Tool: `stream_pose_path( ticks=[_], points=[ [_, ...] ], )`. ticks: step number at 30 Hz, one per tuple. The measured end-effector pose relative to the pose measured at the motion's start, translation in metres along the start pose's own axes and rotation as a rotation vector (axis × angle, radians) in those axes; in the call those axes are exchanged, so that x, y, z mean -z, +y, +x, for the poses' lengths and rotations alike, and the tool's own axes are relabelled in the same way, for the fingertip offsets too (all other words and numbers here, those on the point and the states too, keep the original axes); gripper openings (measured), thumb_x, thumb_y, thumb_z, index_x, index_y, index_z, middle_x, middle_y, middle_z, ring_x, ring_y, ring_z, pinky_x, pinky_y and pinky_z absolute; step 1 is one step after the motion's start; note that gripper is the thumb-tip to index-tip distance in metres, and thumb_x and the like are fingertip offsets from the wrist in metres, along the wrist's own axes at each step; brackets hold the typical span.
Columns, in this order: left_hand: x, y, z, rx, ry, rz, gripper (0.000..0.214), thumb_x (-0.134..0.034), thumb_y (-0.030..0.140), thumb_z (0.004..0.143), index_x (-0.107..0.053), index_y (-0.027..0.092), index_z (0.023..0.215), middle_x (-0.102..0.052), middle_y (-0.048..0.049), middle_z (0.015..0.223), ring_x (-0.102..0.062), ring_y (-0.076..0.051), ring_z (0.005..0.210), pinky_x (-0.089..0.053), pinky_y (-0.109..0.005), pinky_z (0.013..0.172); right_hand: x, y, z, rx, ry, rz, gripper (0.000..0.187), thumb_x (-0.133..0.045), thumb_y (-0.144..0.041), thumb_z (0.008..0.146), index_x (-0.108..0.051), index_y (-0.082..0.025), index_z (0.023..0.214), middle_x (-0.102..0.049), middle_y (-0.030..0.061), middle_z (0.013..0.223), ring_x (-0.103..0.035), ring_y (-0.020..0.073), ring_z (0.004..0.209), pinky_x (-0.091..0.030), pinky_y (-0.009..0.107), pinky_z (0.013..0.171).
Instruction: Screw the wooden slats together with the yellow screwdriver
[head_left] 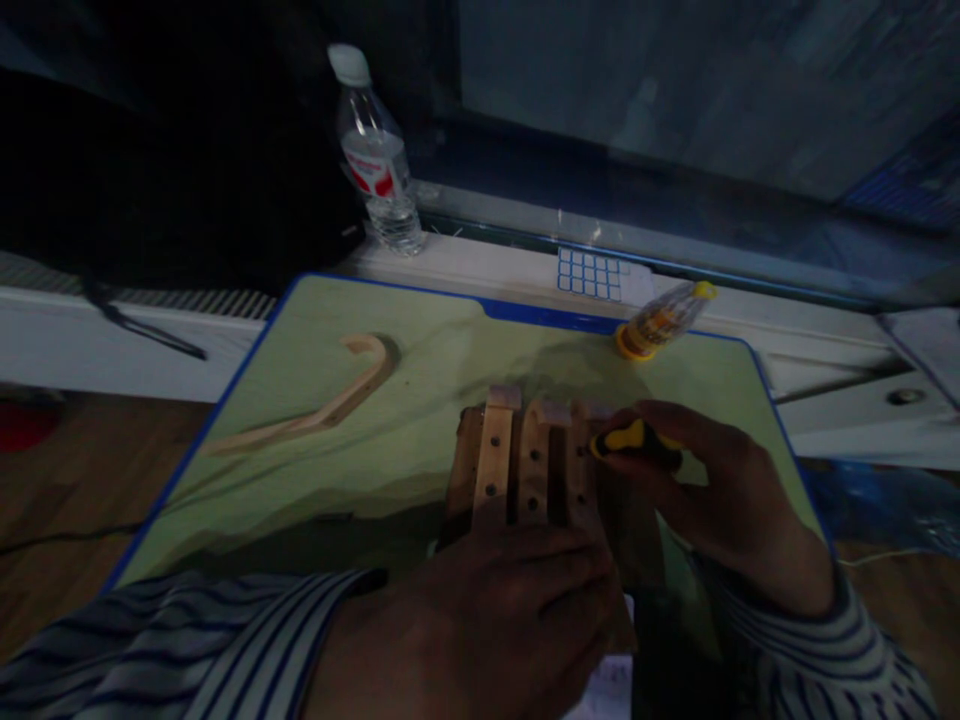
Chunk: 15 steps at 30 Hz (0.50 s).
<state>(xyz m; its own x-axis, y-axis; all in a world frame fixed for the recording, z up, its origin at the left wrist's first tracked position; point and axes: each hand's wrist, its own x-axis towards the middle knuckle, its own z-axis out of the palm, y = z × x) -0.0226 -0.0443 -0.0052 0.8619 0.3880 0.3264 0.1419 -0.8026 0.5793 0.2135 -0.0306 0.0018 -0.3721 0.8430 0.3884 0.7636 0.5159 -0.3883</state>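
Three pale wooden hooks [534, 470] stand side by side on a darker wooden board [463, 465], each with dark screws or screw holes along it. Across their near ends lies my left hand [517, 610], its fingers together and wrapped over the wood. My right hand [720, 480] is closed round a short yellow-and-black screwdriver [637, 442]. The handle points left at the right-hand hook, beside its upper hole; I cannot make out the tip. A loose curved wooden hook [352, 390] rests on the left of the table.
The light table [420, 340] has a blue edge. A glue bottle [660, 322] with a yellow cap stands at its back right. Behind, a water bottle [379, 165] stands on the white sill [487, 258] by the window. Paper shows below my left hand.
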Motion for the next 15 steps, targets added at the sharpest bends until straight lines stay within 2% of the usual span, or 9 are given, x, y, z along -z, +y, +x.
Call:
stream_pose_path(
  ticks=[4, 7, 9, 12, 15],
  points=[
    [0.009, 0.002, 0.003, -0.002, -0.053, -0.064, 0.025, -0.047, 0.021, 0.095, -0.060, 0.015, 0.115, -0.068, -0.0054, 0.117, -0.062, -0.016, 0.108, -0.051, -0.027, 0.094, -0.002, 0.000, 0.000, 0.046, 0.017, -0.017, 0.041, -0.062, -0.023, 0.086, -0.050, -0.025, 0.125, -0.074, 0.0041, 0.100, -0.073, 0.0199, 0.082, -0.061, 0.031, 0.065],
    [0.020, 0.000, 0.006, 0.063, -0.072, -0.110, 0.025, -0.049, 0.021, 0.095, -0.059, 0.018, 0.117, -0.068, -0.0041, 0.116, -0.064, -0.015, 0.102, -0.052, -0.025, 0.086, -0.002, -0.001, 0.002, 0.106, 0.048, -0.009, 0.049, -0.060, -0.021, 0.087, -0.043, -0.025, 0.133, -0.074, 0.0038, 0.102, -0.072, 0.0188, 0.083, -0.061, 0.030, 0.066],
    [0.026, -0.005, 0.008, 0.119, -0.008, -0.098, 0.021, -0.051, 0.021, 0.094, -0.061, 0.020, 0.113, -0.069, -0.0028, 0.111, -0.065, -0.014, 0.097, -0.052, -0.025, 0.084, 0.002, -0.004, 0.004, 0.130, 0.025, -0.006, 0.053, -0.058, -0.021, 0.089, -0.038, -0.024, 0.138, -0.073, 0.0053, 0.105, -0.072, 0.0192, 0.085, -0.061, 0.031, 0.068],
    [0.034, -0.020, 0.014, 0.163, 0.217, 0.040, 0.011, -0.056, 0.022, 0.092, -0.065, 0.018, 0.095, -0.070, -0.0017, 0.094, -0.063, -0.015, 0.091, -0.050, -0.029, 0.085, 0.012, -0.009, 0.007, 0.152, -0.038, -0.001, 0.053, -0.052, -0.018, 0.091, -0.036, -0.021, 0.141, -0.068, 0.0093, 0.118, -0.068, 0.0196, 0.100, -0.059, 0.032, 0.079],
    [0.041, -0.035, 0.025, 0.142, 0.332, 0.184, 0.018, -0.063, 0.026, 0.088, -0.065, 0.018, 0.103, -0.068, -0.0044, 0.104, -0.059, -0.019, 0.098, -0.048, -0.036, 0.088, 0.021, -0.013, 0.011, 0.163, -0.034, -0.012, 0.048, -0.051, -0.013, 0.091, -0.043, -0.017, 0.138, -0.062, 0.0131, 0.123, -0.062, 0.0195, 0.110, -0.056, 0.032, 0.087]
  ],
)
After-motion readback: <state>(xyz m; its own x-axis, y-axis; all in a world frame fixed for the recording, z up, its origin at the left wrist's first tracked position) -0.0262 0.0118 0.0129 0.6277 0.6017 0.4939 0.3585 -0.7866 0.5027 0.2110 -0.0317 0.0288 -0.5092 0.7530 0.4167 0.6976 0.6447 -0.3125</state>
